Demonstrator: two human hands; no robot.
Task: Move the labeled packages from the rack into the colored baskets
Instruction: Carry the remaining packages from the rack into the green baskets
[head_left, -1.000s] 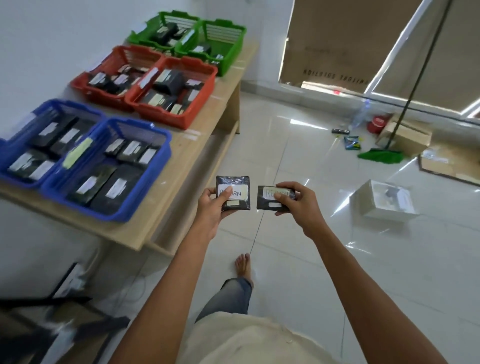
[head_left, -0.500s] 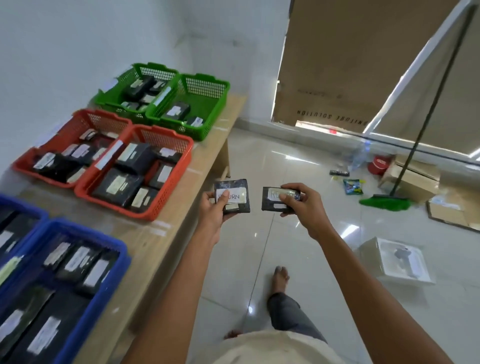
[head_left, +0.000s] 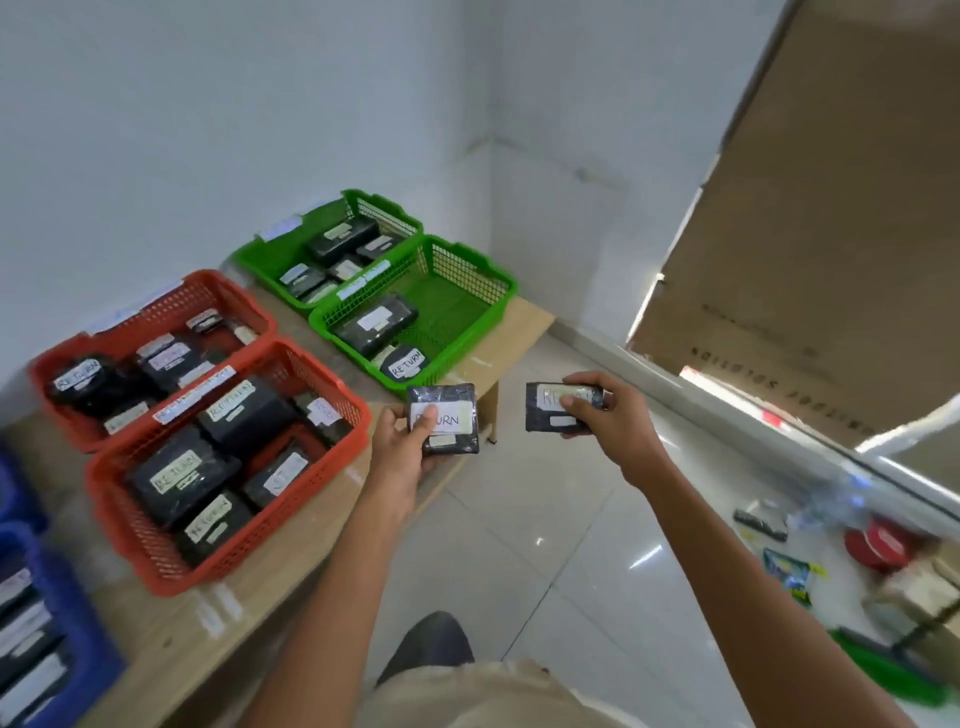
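Note:
My left hand (head_left: 397, 441) holds a black package (head_left: 445, 415) with a white label reading RETURN, thumb across the label. My right hand (head_left: 608, 421) pinches a second black labeled package (head_left: 550, 415) by its right end. Both packages hover just off the end of the wooden table (head_left: 244, 618), near the front green basket (head_left: 462, 291), which holds three labeled packages. Behind it sits another green basket (head_left: 379, 208). Two red baskets (head_left: 135, 525) (head_left: 208, 291) lie to the left, full of black labeled packages. Blue baskets (head_left: 78, 644) show at the far left edge.
A white wall runs behind the table and meets a corner. On the tiled floor to the right lie a red lid (head_left: 878, 543), a snack packet (head_left: 789, 574), a green broom head (head_left: 893, 670) and cardboard (head_left: 810, 234) leaning against the wall.
I have walked forward along the table. The green and red baskets are now closer, and the blue baskets have slid to the left edge. Both hands still hold their packages.

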